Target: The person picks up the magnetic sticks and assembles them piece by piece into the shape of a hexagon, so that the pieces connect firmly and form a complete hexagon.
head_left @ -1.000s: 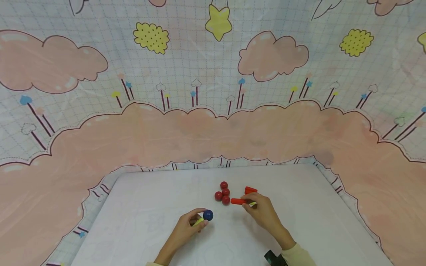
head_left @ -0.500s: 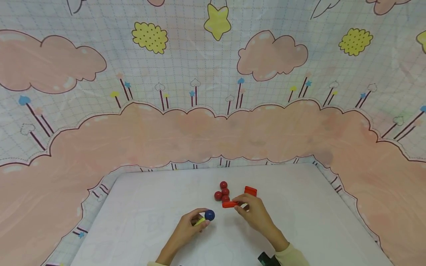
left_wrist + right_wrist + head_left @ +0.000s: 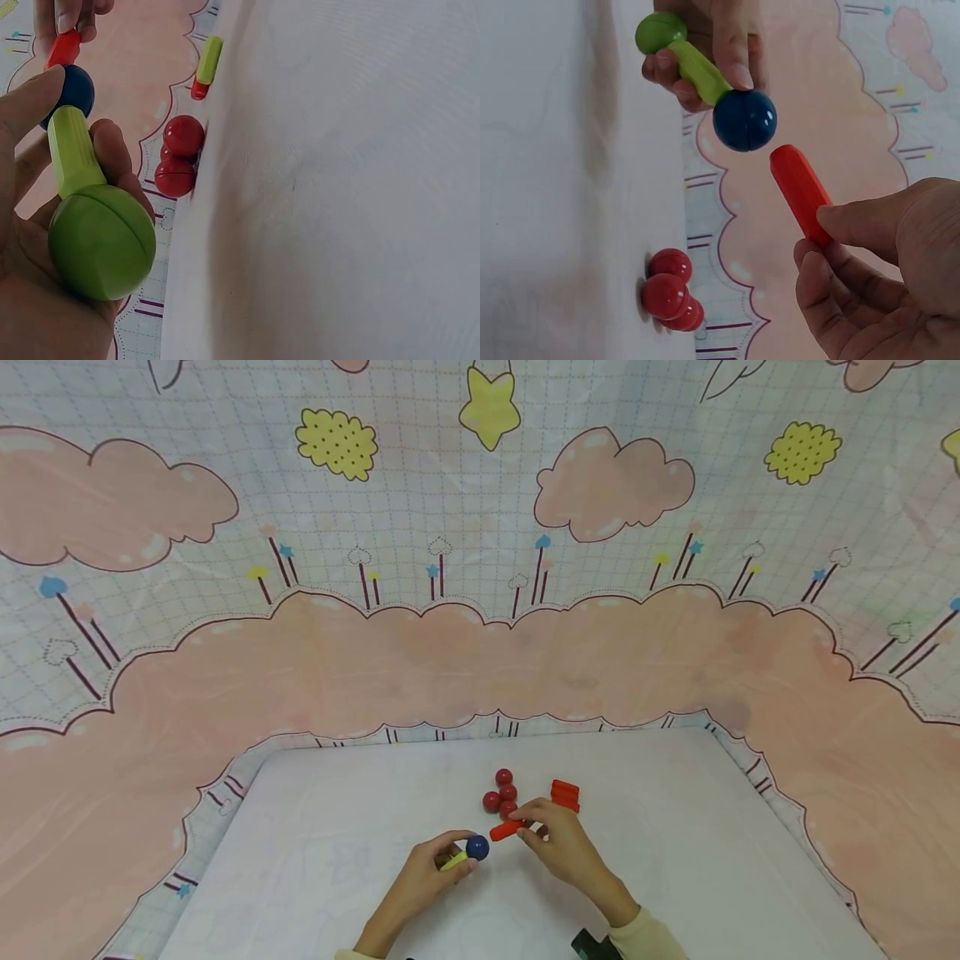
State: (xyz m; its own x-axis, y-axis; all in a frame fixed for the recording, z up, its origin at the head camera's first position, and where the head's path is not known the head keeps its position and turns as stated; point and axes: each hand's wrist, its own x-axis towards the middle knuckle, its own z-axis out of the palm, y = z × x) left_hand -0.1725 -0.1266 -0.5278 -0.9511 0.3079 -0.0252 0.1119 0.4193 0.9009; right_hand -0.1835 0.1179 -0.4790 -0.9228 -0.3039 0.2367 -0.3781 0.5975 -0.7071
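My left hand [image 3: 431,868] grips a joined piece: a green ball [image 3: 103,242], a yellow-green stick [image 3: 75,150] and a blue ball [image 3: 745,121] in a row. In the head view the blue ball [image 3: 477,847] sits at the fingertips, facing right. My right hand [image 3: 562,843] pinches a red stick [image 3: 801,191] between thumb and fingers. Its free end points at the blue ball, with a small gap between them in the right wrist view. Both hands are above the white table.
Several red balls [image 3: 507,792] lie grouped on the white table [image 3: 337,827], just beyond the hands. Red sticks [image 3: 565,792] lie right of them; the left wrist view also shows a yellow-green stick [image 3: 209,60] there. A dark object [image 3: 596,945] is at the right wrist.
My right hand has moved left and nearer to me with the red stick, past the red balls and close to the blue ball. My left hand has shifted slightly right with its piece.
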